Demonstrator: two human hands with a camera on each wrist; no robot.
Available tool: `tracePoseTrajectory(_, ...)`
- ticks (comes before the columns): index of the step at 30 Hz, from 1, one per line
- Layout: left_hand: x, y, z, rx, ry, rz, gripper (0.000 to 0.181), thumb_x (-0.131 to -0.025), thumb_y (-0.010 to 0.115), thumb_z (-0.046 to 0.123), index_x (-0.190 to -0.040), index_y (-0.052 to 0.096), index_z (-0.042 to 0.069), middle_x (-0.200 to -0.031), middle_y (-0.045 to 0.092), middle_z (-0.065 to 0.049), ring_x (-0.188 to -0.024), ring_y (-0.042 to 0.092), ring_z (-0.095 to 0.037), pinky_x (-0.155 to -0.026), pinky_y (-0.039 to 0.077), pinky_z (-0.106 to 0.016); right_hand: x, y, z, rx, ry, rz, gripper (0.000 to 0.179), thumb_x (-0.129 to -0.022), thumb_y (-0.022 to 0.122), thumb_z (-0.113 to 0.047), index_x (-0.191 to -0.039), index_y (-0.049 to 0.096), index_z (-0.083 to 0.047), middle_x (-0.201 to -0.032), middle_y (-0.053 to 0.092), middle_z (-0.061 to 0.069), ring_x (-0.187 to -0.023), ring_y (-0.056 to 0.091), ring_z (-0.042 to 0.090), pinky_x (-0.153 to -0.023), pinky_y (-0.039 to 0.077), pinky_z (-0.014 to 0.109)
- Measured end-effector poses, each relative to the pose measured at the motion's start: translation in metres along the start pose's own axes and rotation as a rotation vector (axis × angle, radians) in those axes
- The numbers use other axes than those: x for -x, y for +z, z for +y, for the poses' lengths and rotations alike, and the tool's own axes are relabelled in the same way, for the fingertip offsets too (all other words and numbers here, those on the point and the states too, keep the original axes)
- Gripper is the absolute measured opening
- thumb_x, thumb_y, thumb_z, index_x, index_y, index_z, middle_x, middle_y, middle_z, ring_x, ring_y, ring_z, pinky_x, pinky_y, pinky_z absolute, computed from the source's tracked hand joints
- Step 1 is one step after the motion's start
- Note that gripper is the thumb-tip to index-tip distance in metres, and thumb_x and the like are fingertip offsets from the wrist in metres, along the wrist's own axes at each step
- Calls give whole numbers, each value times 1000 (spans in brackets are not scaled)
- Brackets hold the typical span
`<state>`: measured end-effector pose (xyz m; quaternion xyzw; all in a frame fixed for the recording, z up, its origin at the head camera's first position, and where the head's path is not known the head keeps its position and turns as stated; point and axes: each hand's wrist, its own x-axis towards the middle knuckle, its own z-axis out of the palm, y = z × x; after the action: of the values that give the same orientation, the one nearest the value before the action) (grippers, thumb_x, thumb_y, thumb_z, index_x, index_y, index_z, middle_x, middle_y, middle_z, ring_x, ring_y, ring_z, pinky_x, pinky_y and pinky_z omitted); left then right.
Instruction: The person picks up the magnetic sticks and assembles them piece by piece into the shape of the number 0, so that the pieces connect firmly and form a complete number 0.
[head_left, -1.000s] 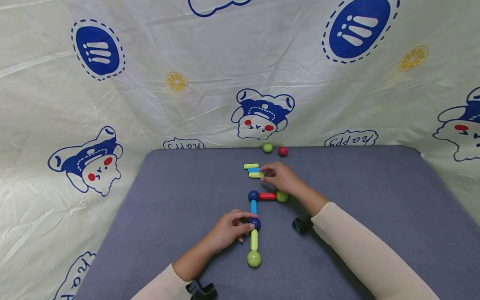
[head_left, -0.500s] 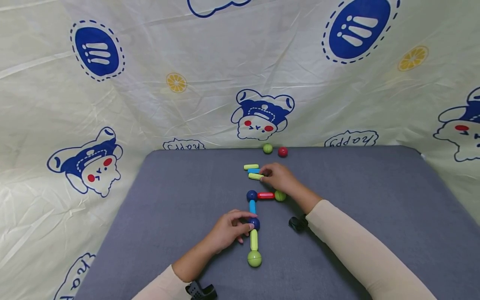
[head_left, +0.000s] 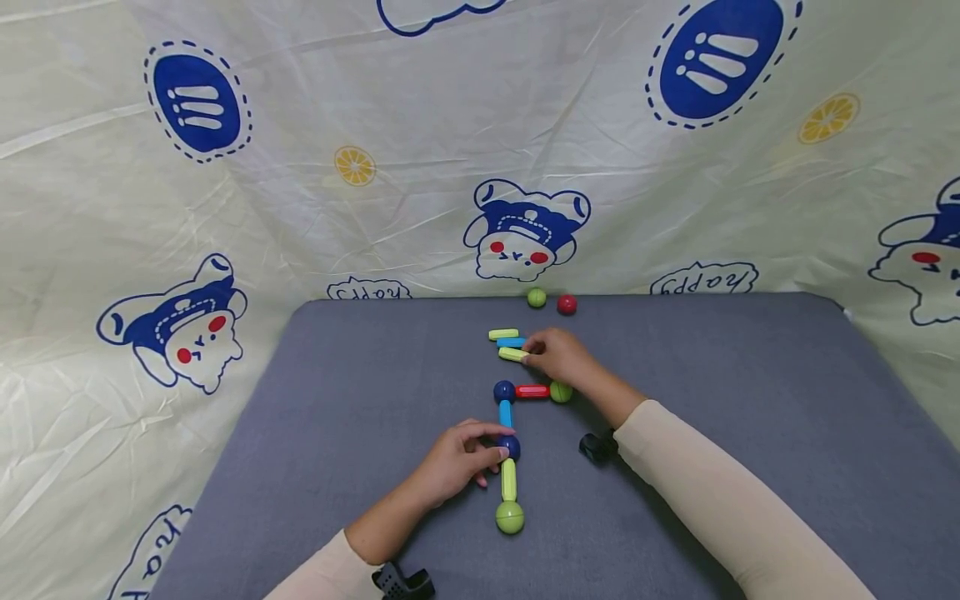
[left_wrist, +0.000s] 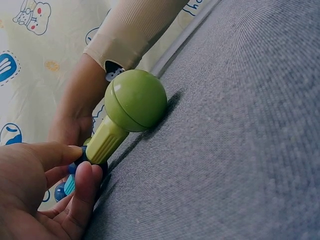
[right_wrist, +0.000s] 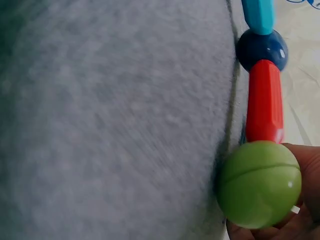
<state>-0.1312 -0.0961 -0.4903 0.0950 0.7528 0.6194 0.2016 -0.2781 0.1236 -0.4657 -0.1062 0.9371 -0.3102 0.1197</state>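
Note:
My left hand (head_left: 461, 454) pinches a dark blue ball (head_left: 512, 448) between thumb and forefinger. From that ball a yellow-green rod (head_left: 509, 481) runs toward me to a large green ball (left_wrist: 136, 100). A blue rod (head_left: 506, 414) leads away to another dark blue ball (right_wrist: 262, 50), where a red rod (right_wrist: 265, 100) turns right and ends in a green ball (right_wrist: 259, 185). Beyond this chain, my right hand (head_left: 558, 354) pinches the right end of a loose yellow-green rod (head_left: 512, 354), which is slightly tilted. Its fingers partly cover a loose blue rod (head_left: 510, 342).
Another yellow-green rod (head_left: 503, 334) lies just behind the blue one. At the far table edge sit a green ball (head_left: 536, 297) and a red ball (head_left: 567, 304). A printed curtain (head_left: 420, 225) hangs behind the grey table (head_left: 360, 375).
The right hand has drawn slightly nearer, and the front yellow-green rod has tilted with its right end toward me. The chain's far part shifted slightly left. The left hand stays put.

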Motion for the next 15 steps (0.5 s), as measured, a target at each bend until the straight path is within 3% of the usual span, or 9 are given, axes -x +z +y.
tracePoseTrajectory(6, 0, 0, 0, 3, -2, -1, 29, -94, 72, 18, -123, 73, 14, -106, 57, -9, -74, 63, -12, -53, 54, -23, 11, -12, 3, -57, 4, 19, 20, -98, 67, -21, -114, 73, -10, -114, 71, 11, -102, 63, 26, -90, 53, 43)
tracePoseTrajectory(15, 1, 1, 1, 2, -5, 19, 28, -95, 72, 17, -122, 73, 14, -107, 56, -9, -73, 61, -13, -52, 54, -23, 41, -30, 5, -91, -92, 48, 16, -96, 70, -15, -108, 74, -8, -102, 71, 10, -93, 64, 22, -83, 56, 37)
